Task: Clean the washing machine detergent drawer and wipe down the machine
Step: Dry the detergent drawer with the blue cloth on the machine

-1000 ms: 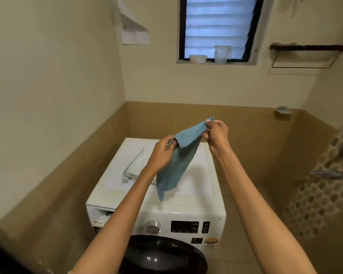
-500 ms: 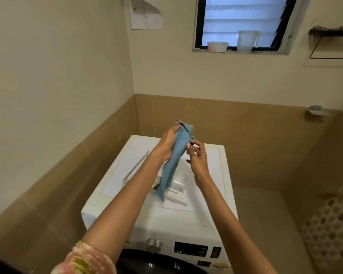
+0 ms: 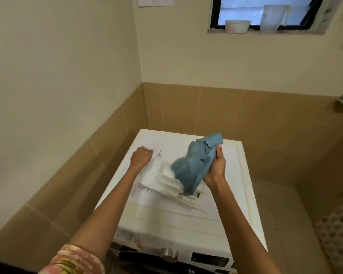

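Right hand wrapped round cloth; left hand curled beside drawer, hold unclear. Unsteadied drawer could be knocked off washing machine.

The drawer lies on the washer, which stands in the corner. The cloth, in the right hand, hangs over the drawer's right half; the left hand is beside its far left end.

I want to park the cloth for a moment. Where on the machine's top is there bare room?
Bare: the strip between the right hand and the right edge of the washing machine, and the front band between the detergent drawer and the dial. Crowded: middle and left, with drawer, blue cloth and left hand.
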